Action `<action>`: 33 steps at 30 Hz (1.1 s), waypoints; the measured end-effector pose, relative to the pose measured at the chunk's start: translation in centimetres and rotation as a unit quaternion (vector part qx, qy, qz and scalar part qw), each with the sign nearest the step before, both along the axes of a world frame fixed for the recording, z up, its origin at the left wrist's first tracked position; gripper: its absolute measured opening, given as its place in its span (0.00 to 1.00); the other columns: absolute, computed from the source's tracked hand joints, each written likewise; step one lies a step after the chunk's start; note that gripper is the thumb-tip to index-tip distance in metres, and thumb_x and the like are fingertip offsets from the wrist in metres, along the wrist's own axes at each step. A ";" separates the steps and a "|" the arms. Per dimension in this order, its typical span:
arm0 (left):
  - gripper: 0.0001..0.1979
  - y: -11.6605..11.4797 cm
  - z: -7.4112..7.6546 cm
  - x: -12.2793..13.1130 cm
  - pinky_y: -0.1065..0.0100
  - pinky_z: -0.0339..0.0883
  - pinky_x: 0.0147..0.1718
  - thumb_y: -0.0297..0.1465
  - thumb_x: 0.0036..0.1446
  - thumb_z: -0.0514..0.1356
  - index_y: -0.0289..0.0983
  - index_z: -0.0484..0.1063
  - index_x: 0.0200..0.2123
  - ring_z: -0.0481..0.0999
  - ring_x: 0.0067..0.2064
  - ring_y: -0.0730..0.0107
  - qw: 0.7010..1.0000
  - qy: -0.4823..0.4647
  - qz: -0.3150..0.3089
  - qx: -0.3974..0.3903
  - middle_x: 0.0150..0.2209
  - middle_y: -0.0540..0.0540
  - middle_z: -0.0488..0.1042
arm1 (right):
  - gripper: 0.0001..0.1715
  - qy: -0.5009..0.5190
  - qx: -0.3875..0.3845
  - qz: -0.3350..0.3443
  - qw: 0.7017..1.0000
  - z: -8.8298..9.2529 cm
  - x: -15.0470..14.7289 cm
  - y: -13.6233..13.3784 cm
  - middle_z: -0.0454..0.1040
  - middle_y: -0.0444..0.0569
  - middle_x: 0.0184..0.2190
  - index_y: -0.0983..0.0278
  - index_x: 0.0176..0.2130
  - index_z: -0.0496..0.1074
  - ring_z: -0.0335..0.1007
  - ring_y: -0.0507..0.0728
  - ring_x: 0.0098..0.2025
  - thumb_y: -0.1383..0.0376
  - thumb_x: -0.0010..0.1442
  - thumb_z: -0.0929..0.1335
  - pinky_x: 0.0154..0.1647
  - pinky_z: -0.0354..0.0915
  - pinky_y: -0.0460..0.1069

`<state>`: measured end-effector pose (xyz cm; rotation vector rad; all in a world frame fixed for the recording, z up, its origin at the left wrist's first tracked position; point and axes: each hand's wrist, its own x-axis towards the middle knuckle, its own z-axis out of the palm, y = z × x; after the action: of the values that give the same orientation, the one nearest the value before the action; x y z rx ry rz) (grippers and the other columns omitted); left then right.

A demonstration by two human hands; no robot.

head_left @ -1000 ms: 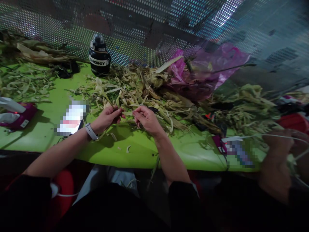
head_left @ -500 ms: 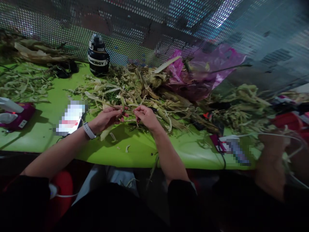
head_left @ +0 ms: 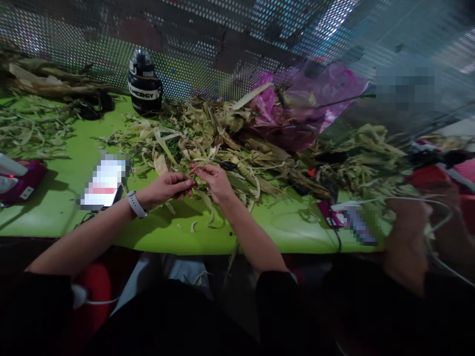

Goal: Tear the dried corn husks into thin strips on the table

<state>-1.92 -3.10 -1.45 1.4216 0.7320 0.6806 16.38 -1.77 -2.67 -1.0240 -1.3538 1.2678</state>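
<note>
Fingers (head_left: 183, 186) closed, left hand (head_left: 167, 190) and right hand (head_left: 216, 184) pinch a thin green plant strip (head_left: 195, 175) at twelve o'clock; hard tugging could snap it.

One head-worn camera is looking forward and down from above the wearer's lap (head_left: 187, 269), viewing left hand (head_left: 171, 187) and right hand (head_left: 213, 182) near centre at close range, green worktop (head_left: 148, 236) stretching across below a perforated screen (head_left: 193, 37).
</note>
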 end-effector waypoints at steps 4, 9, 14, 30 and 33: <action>0.17 -0.1 -0.1 0.1 0.73 0.57 0.21 0.43 0.56 0.64 0.34 0.76 0.27 0.66 0.23 0.77 1.000 -0.008 0.005 -0.015 0.25 0.44 0.75 | 0.20 -0.051 -0.050 0.036 0.997 -0.1 0.6 0.5 0.76 0.49 0.33 0.64 0.30 0.73 0.73 0.56 0.39 0.49 0.51 0.72 0.43 0.69 0.52; 0.17 -0.1 -0.7 0.4 0.74 0.55 0.20 0.44 0.56 0.64 0.34 0.76 0.30 0.63 0.21 0.79 1.000 0.008 0.027 -0.010 0.25 0.46 0.74 | 0.19 -0.273 0.187 -0.199 0.922 1.0 1.2 -0.4 0.74 0.55 0.43 0.63 0.36 0.72 0.67 0.62 0.52 0.50 0.57 0.70 0.58 0.62 0.60; 0.19 -0.3 -0.7 0.7 0.74 0.55 0.20 0.44 0.56 0.63 0.33 0.75 0.25 0.63 0.20 0.79 0.998 0.043 -0.006 0.037 0.19 0.49 0.69 | 0.13 -0.329 0.290 -0.041 0.898 0.9 0.4 -1.1 0.73 0.52 0.54 0.60 0.39 0.76 0.61 0.61 0.63 0.54 0.62 0.68 0.65 0.57 0.61; 0.13 0.2 -0.4 0.6 0.70 0.72 0.41 0.37 0.60 0.62 0.33 0.78 0.41 0.80 0.40 0.69 0.962 -0.196 0.117 -0.149 0.37 0.41 0.82 | 0.14 -0.290 0.363 -0.158 0.871 2.3 0.0 -3.5 0.76 0.49 0.34 0.62 0.34 0.74 0.70 0.56 0.39 0.57 0.66 0.65 0.45 0.64 0.52; 0.13 0.2 -0.1 0.5 0.69 0.72 0.44 0.35 0.59 0.64 0.33 0.77 0.44 0.80 0.44 0.67 0.954 -0.224 0.148 -0.134 0.41 0.40 0.81 | 0.23 -0.323 0.243 -0.024 0.914 1.6 -0.9 -4.0 0.68 0.43 0.22 0.63 0.26 0.68 0.61 0.50 0.26 0.52 0.65 0.64 0.31 0.58 0.47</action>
<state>-1.39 -2.90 -1.53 0.8688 0.6498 1.0529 15.47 -5.74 -1.05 -1.1445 -2.0006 0.4945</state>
